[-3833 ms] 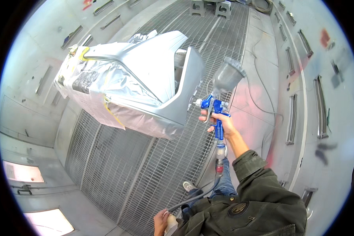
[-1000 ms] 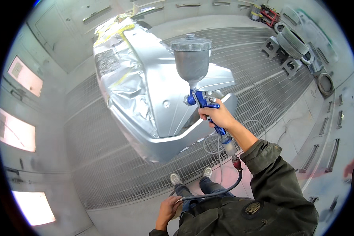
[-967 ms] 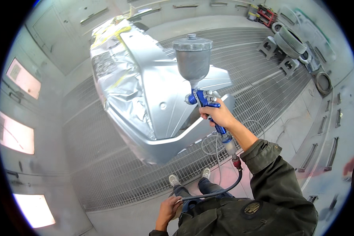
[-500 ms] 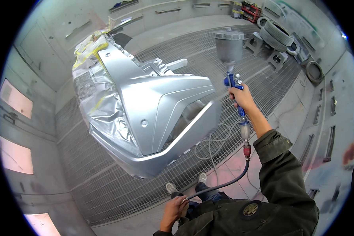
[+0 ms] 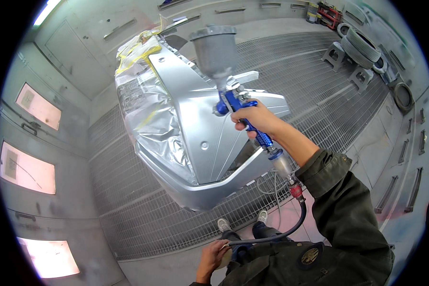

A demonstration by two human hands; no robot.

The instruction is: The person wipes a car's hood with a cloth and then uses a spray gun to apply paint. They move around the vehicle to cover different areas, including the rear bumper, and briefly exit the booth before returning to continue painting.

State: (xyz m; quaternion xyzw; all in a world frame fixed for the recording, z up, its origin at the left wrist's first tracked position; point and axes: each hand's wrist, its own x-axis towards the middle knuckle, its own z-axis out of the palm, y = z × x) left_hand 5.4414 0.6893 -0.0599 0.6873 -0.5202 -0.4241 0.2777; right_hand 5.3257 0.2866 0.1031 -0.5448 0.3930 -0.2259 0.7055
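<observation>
My right hand (image 5: pixel 254 119) is wrapped round the grip of a blue spray gun (image 5: pixel 233 103) with a grey cup (image 5: pixel 216 52) on top. The gun is held over a silver vehicle bumper (image 5: pixel 188 112), apart from its surface, and covers part of it. Plastic film and paper with yellow tape (image 5: pixel 143 95) mask the bumper's left side. A dark air hose (image 5: pixel 276 237) runs from a red coupling (image 5: pixel 296 190) under the gun to my left hand (image 5: pixel 213 255), low in front of my body. The fingers of that hand close on the hose.
A metal floor grating (image 5: pixel 143 224) lies under the bumper. Old tyres (image 5: pixel 361 49) rest on grey stools (image 5: pixel 335 56) at the far right, with a red rack (image 5: pixel 329 15) and cans behind. Booth walls with lit windows (image 5: pixel 29 168) stand at the left. A thin loose hose (image 5: pixel 276 190) lies near my feet.
My right hand has swung the spray gun left, from beside the bumper's right end to over its middle, tilting it. The left hand keeps hold of the hose. The view has shifted slightly.
</observation>
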